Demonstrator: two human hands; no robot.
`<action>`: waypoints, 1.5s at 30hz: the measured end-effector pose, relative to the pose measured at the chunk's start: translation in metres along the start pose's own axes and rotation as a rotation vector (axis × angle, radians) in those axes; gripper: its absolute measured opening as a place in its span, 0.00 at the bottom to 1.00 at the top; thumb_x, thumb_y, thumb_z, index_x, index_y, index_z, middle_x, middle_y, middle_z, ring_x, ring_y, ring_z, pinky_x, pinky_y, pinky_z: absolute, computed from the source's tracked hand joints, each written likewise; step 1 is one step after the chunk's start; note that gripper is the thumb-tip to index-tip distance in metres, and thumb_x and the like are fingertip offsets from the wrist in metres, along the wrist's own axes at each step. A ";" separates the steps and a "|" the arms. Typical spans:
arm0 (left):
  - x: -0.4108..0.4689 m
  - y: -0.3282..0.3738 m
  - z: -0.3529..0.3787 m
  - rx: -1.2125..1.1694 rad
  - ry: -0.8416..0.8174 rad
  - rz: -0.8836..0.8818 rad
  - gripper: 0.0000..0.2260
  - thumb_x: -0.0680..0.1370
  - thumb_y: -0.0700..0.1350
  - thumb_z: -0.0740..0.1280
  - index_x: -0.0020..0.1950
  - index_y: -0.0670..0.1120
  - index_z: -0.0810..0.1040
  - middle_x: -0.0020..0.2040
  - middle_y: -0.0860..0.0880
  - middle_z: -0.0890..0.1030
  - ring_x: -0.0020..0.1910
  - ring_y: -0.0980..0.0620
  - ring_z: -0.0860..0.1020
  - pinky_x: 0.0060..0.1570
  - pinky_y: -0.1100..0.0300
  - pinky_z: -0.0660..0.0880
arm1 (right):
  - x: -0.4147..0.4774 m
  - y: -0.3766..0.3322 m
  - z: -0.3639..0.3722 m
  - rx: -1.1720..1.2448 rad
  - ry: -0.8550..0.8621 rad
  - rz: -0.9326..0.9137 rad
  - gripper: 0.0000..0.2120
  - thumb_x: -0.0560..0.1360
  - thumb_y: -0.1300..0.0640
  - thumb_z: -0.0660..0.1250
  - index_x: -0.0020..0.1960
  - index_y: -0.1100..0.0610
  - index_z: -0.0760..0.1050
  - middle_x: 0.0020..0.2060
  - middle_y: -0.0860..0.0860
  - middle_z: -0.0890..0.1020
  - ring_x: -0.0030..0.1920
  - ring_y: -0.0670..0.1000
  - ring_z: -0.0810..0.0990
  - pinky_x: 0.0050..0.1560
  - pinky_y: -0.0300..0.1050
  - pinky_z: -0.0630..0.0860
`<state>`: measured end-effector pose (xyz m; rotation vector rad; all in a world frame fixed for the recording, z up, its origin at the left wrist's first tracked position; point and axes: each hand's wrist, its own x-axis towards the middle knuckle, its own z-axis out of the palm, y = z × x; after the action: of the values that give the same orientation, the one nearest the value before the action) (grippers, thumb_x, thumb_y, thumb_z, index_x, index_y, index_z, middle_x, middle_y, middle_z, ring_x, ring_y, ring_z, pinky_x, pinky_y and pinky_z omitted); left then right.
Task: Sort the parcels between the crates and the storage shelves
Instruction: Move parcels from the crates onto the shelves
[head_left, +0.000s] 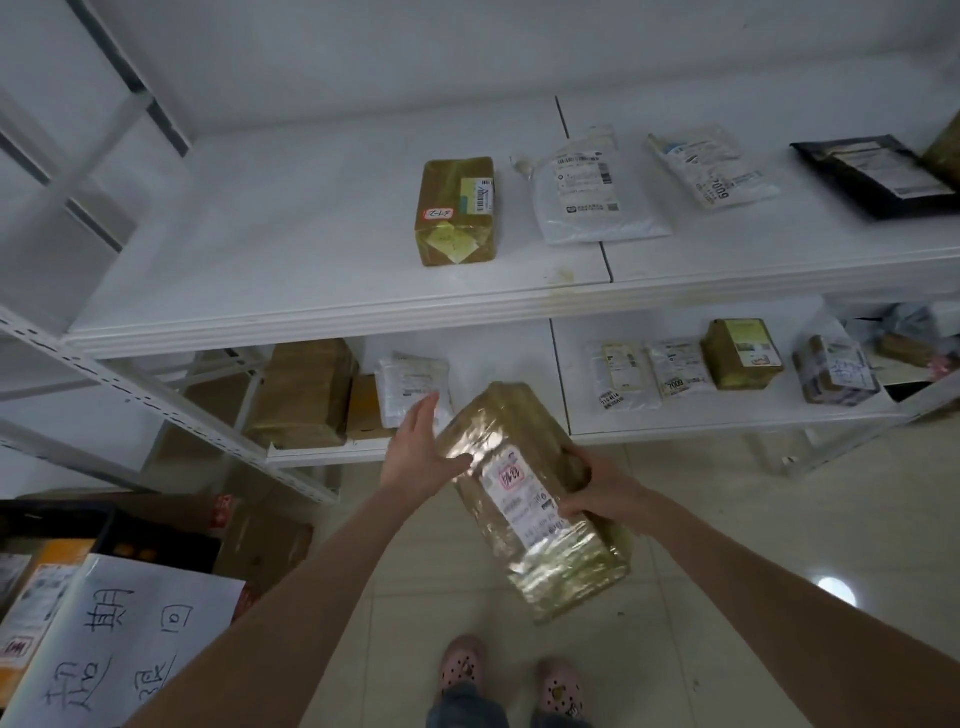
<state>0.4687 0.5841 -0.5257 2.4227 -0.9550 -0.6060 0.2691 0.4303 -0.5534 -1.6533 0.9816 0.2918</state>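
Observation:
I hold a long brown parcel (524, 499) wrapped in shiny tape, with a white label on top, in front of the white storage shelves (332, 312). My right hand (597, 493) grips its right edge, fingers curled round it. My left hand (421, 452) lies flat against the parcel's left side, fingers straight and thumb resting on the top face. The parcel hangs tilted above the tiled floor, level with the lower shelf.
The upper shelf carries a brown box (457, 210), two white mailer bags (592, 197) and a black bag (878, 174). More boxes and bags (737, 356) lie on the lower shelf. At lower left stand a crate (62, 525) and a handwritten paper sign (130, 639).

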 end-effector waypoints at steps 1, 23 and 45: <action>0.004 0.003 -0.002 0.224 0.012 0.140 0.47 0.69 0.56 0.74 0.78 0.49 0.48 0.78 0.49 0.53 0.76 0.49 0.53 0.73 0.49 0.53 | 0.000 -0.004 -0.002 -0.174 -0.005 -0.026 0.48 0.61 0.59 0.76 0.75 0.44 0.57 0.62 0.52 0.72 0.60 0.54 0.74 0.59 0.51 0.76; -0.016 -0.010 0.003 -0.507 -0.472 -0.440 0.36 0.72 0.51 0.73 0.76 0.54 0.59 0.56 0.51 0.77 0.46 0.55 0.81 0.40 0.58 0.79 | -0.008 -0.028 0.014 0.043 0.239 0.037 0.44 0.72 0.54 0.73 0.78 0.57 0.49 0.73 0.57 0.64 0.71 0.58 0.65 0.68 0.54 0.64; -0.046 -0.016 0.008 -0.820 -0.231 -0.472 0.27 0.75 0.43 0.69 0.73 0.55 0.67 0.61 0.47 0.79 0.61 0.45 0.76 0.65 0.42 0.69 | 0.017 -0.032 0.030 0.371 0.153 0.091 0.30 0.74 0.69 0.67 0.72 0.49 0.68 0.46 0.50 0.81 0.42 0.47 0.79 0.37 0.42 0.74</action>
<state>0.4418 0.6255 -0.5303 1.8236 -0.1135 -1.1851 0.3114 0.4497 -0.5522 -1.3087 1.1515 0.0380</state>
